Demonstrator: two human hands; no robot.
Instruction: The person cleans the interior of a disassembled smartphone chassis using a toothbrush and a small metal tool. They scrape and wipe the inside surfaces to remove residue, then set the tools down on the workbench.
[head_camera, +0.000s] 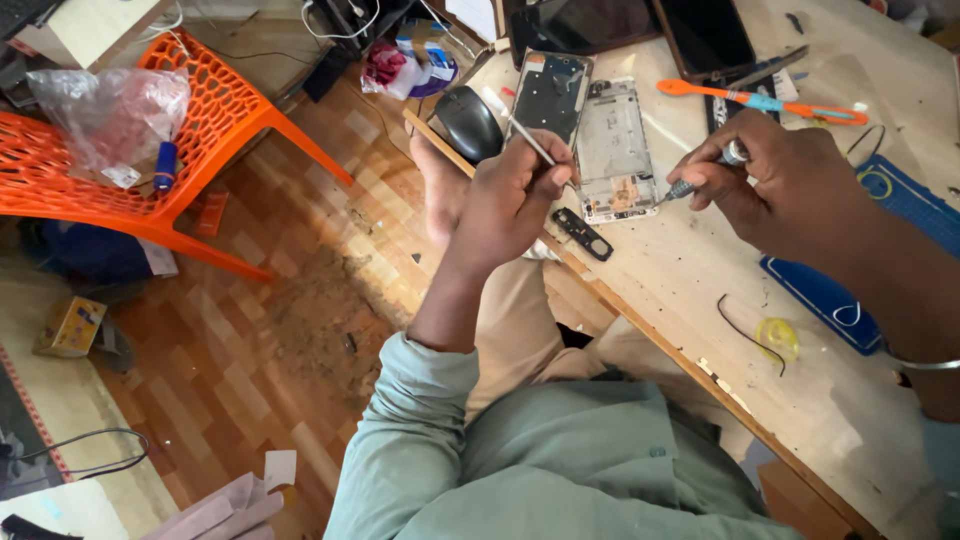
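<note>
My right hand (775, 180) grips a screwdriver (700, 178), tip at the opened phone frame (617, 150) on the workbench (700, 290); my left hand (515, 195) pinches tweezers (520, 128). Probably unscrewing; next needs steady pressure.

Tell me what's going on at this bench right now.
A person seated at a wooden workbench is working on an opened phone frame lying flat on it. The right hand holds a small screwdriver with its tip at the frame's lower edge. The left hand holds a thin white tool beside the frame. A second phone panel lies next to it, and a small black part sits near the table edge. A computer mouse rests nearby.
</note>
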